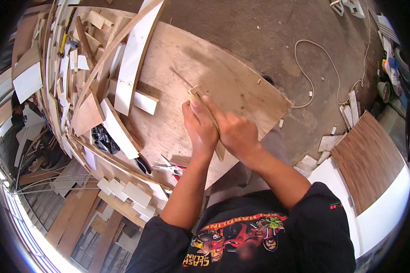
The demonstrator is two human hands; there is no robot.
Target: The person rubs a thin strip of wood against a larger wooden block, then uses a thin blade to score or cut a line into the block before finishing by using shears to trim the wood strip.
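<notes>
Over the plywood table, both of my hands are closed around a narrow wooden strip (220,152). Its far end shows just past my thumb, and its near end sticks out below my hands. My left hand (199,129) wraps it from the left, thumb lying along the top. From the right, my right hand (238,136) grips the same strip, with fingers pressed against its side. A thin dark line, a stick or a shadow, runs away from the far end. Red-handled pliers (174,170) lie on the table beside my left forearm.
Offcuts and long boards (134,59) crowd the left side of the plywood table (177,50). A black-handled tool (143,165) and a yellow-and-black hammer-like tool (67,32) lie among them. A pale cord (312,43) loops over the floor; a brown wood-grain panel (369,159) rests at right.
</notes>
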